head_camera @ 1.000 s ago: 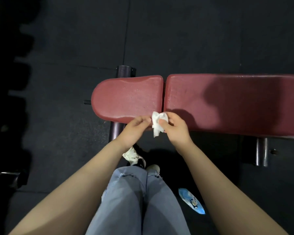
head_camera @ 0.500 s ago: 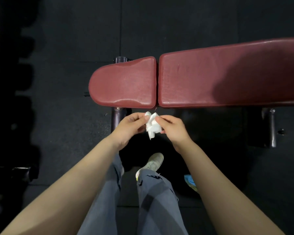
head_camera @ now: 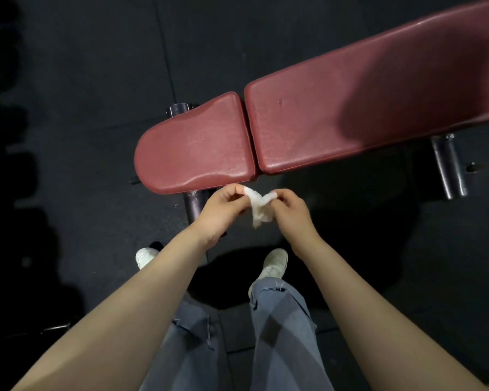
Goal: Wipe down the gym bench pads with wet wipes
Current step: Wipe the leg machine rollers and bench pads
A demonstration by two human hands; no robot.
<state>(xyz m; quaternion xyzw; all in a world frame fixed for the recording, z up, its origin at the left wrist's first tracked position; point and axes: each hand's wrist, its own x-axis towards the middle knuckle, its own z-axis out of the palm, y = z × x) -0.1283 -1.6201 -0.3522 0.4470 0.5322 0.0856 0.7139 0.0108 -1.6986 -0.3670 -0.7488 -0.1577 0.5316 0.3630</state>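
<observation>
Wet wipe (head_camera: 261, 206) pinched between both hands, left (head_camera: 220, 211), right (head_camera: 290, 211), near maroon bench pads (head_camera: 198, 148)

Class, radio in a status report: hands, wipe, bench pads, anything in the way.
Left hand and right hand both pinch the wipe. Wipe off the pads, near the seat pad. Back pad untouched. Nothing in the way.

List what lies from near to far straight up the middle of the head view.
Jeans → right shoe → wet wipe, pinched between left hand and right hand → short seat pad → dark floor.
</observation>
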